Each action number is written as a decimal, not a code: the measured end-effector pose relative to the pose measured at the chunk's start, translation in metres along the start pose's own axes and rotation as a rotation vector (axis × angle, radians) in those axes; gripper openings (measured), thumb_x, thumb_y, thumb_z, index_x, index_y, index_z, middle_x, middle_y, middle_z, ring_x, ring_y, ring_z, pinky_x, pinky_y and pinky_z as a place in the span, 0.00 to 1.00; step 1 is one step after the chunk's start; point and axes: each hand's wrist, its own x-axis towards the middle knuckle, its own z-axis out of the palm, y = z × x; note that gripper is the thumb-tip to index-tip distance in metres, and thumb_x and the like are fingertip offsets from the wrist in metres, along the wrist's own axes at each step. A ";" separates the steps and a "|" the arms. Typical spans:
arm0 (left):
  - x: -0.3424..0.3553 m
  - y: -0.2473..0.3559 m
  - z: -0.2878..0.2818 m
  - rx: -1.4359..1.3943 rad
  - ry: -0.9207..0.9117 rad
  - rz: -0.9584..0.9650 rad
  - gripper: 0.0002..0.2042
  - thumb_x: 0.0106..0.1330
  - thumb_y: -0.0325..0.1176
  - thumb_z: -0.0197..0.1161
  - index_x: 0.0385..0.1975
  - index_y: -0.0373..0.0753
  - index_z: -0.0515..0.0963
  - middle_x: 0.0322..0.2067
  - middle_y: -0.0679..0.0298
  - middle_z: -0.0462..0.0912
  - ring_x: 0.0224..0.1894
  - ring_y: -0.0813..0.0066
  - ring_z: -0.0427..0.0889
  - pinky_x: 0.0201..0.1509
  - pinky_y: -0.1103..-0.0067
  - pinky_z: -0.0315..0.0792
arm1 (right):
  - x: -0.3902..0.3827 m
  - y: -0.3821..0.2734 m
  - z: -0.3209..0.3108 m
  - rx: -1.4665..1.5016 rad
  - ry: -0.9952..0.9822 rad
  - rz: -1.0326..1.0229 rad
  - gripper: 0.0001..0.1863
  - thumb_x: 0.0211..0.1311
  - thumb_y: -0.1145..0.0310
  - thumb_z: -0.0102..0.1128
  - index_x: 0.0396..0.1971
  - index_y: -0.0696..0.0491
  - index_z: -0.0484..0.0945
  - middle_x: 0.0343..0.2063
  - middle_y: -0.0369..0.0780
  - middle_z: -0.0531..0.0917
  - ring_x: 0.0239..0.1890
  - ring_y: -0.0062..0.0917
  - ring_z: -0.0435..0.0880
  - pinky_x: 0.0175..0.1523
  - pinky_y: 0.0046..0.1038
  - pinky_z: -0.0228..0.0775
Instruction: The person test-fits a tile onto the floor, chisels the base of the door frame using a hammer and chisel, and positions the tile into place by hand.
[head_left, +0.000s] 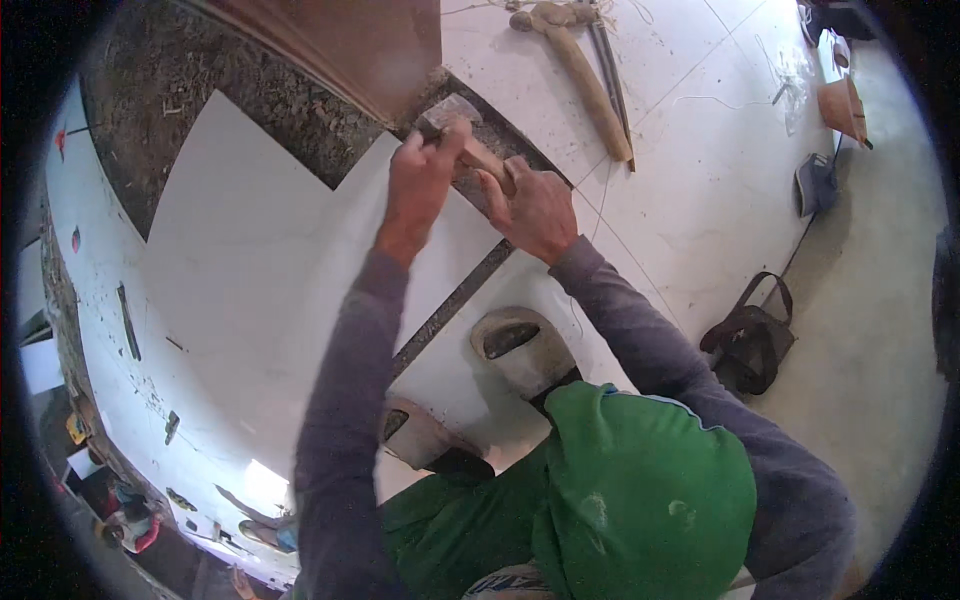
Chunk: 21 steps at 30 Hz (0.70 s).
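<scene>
A green-clothed knee [650,490] bulges closest to the camera. Beyond it, both hands grasp one wooden-handled tool [485,160]: the left hand [422,185] clasps it near its grey head, the right hand [537,212] wraps the handle, over a dark gap [522,143] among white floor tiles [260,220], just beside a brown panel [375,50], with a mallet [580,78] lying near.

wooden handle [484,160] part-hidden, brown panel [365,45] cropped
</scene>
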 end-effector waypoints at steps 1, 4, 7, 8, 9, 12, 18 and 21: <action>0.009 -0.004 0.014 0.000 -0.006 -0.005 0.25 0.76 0.44 0.67 0.54 0.23 0.77 0.45 0.60 0.87 0.51 0.73 0.86 0.54 0.77 0.79 | 0.001 0.002 -0.002 -0.017 -0.012 0.012 0.22 0.72 0.51 0.64 0.33 0.58 0.79 0.18 0.52 0.82 0.24 0.52 0.85 0.31 0.49 0.75; 0.021 -0.013 0.037 -0.355 0.077 -0.030 0.24 0.76 0.44 0.66 0.57 0.26 0.76 0.48 0.54 0.86 0.51 0.66 0.87 0.56 0.73 0.81 | 0.005 0.008 -0.009 -0.031 -0.078 0.056 0.22 0.72 0.50 0.63 0.35 0.58 0.79 0.19 0.52 0.83 0.24 0.50 0.87 0.31 0.49 0.78; 0.019 -0.013 0.042 -0.299 0.119 -0.024 0.20 0.75 0.39 0.65 0.52 0.24 0.77 0.48 0.52 0.86 0.48 0.62 0.89 0.55 0.71 0.83 | 0.005 0.006 -0.014 -0.004 -0.115 0.074 0.22 0.73 0.50 0.62 0.36 0.58 0.78 0.19 0.52 0.83 0.24 0.50 0.87 0.31 0.49 0.78; 0.016 -0.013 0.043 -0.299 0.135 -0.023 0.17 0.76 0.37 0.64 0.50 0.24 0.79 0.47 0.52 0.86 0.48 0.62 0.90 0.52 0.72 0.83 | 0.003 0.004 -0.014 0.015 -0.097 0.060 0.22 0.73 0.50 0.62 0.35 0.58 0.78 0.19 0.52 0.83 0.24 0.50 0.87 0.31 0.49 0.78; 0.016 -0.013 0.046 -0.305 0.147 -0.019 0.15 0.76 0.34 0.62 0.48 0.24 0.80 0.45 0.52 0.87 0.48 0.63 0.90 0.49 0.73 0.83 | 0.003 0.004 -0.014 0.011 -0.100 0.062 0.22 0.73 0.50 0.62 0.35 0.58 0.78 0.19 0.52 0.83 0.24 0.50 0.87 0.31 0.49 0.78; 0.025 -0.017 0.047 -0.328 0.097 0.036 0.14 0.76 0.32 0.60 0.47 0.24 0.80 0.45 0.50 0.88 0.48 0.62 0.91 0.48 0.74 0.83 | 0.002 0.003 -0.012 -0.008 -0.088 0.124 0.21 0.71 0.53 0.65 0.32 0.58 0.78 0.19 0.53 0.82 0.24 0.53 0.85 0.32 0.49 0.75; 0.032 -0.016 0.051 -0.203 0.163 0.087 0.16 0.75 0.34 0.58 0.38 0.22 0.82 0.37 0.49 0.90 0.40 0.67 0.91 0.39 0.74 0.81 | 0.013 0.003 -0.014 -0.036 -0.068 0.087 0.21 0.70 0.54 0.66 0.31 0.59 0.78 0.19 0.54 0.82 0.24 0.52 0.85 0.32 0.48 0.75; 0.037 -0.021 0.052 -0.067 0.204 0.073 0.18 0.74 0.35 0.57 0.30 0.24 0.82 0.33 0.50 0.90 0.35 0.71 0.89 0.34 0.74 0.80 | 0.025 0.012 -0.015 0.057 -0.130 0.090 0.22 0.70 0.54 0.66 0.31 0.61 0.79 0.20 0.56 0.82 0.24 0.54 0.85 0.32 0.48 0.75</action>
